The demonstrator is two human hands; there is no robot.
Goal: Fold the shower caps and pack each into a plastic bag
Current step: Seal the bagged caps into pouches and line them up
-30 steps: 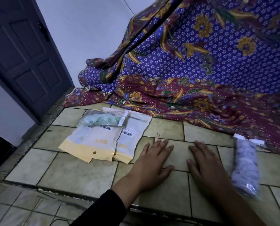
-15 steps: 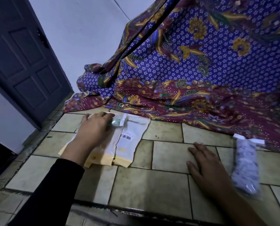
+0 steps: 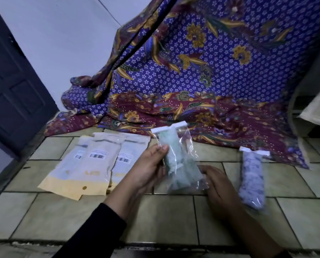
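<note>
Green shower cap (image 3: pixel 171 159), already folded, sits inside the plastic bag (image 3: pixel 185 142) held above the tiled surface (image 3: pixel 164 216), left hand (image 3: pixel 146 170) pinching its left edge, right hand (image 3: pixel 218 185) loosely touching its near corner; next it likely needs sealing and laying beside the packed bag (image 3: pixel 252 181) at right.

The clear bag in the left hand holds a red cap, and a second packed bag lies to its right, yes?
No: the head view shows the cap in the clear bag is pale green, not red. The second packed bag does lie to its right.
</note>
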